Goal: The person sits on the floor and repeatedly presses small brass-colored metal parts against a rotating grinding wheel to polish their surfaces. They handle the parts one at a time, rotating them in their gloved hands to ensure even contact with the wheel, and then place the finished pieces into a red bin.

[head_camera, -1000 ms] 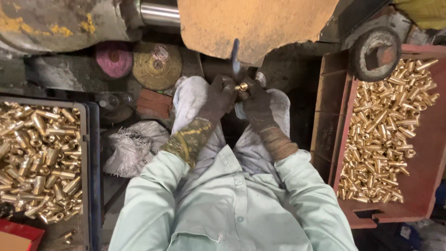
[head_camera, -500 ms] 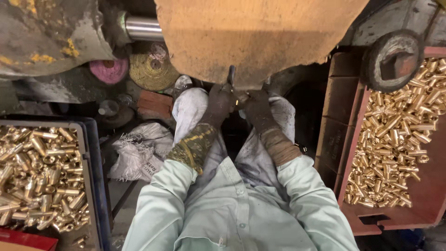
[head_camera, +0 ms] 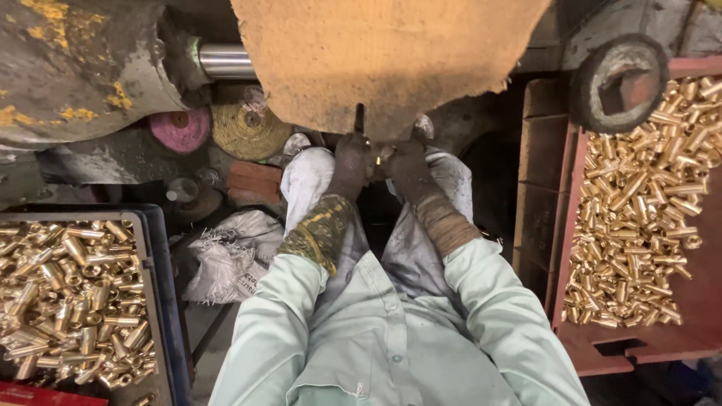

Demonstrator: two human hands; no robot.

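Head view: looking straight down over pale green sleeves and grey trousers.
Left hand: gloved, fingers closed on one end of a small brass piece.
Right hand: gloved too, clamped on the other end.
Brass piece: right up at the lower edge of the big tan buffing wheel; contact hard to judge.
Left tray: heaped with brass fittings.
Right tray: red, brass fittings piled inside.
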